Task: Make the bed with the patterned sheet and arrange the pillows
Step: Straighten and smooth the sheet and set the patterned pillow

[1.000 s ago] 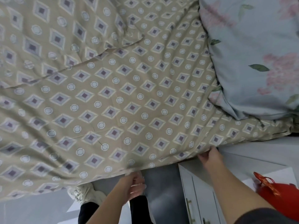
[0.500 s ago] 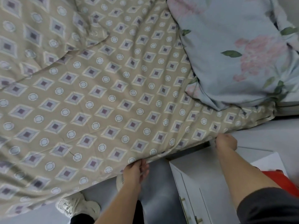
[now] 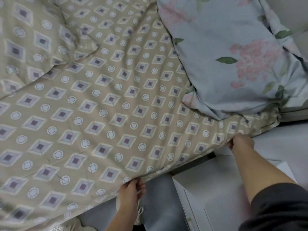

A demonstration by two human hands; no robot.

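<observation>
The beige patterned sheet (image 3: 106, 114), printed with diamonds and circles, covers most of the bed and is rumpled at the upper left. My left hand (image 3: 131, 189) grips its near edge at the bottom middle. My right hand (image 3: 241, 141) pinches the same edge further right, close to the corner. A pale blue pillow (image 3: 233, 52) with pink flowers lies on the sheet at the upper right.
A white bedside cabinet (image 3: 216, 194) stands against the bed below my right arm, with a dark gap along the bed's side. Grey floor (image 3: 158, 205) shows between the cabinet and the hanging sheet. A light shoe (image 3: 140, 214) is under my left wrist.
Both hands have slid right along the sheet's edge, the right one toward the corner. The view has swung right, and the red object at the lower right is out of frame.
</observation>
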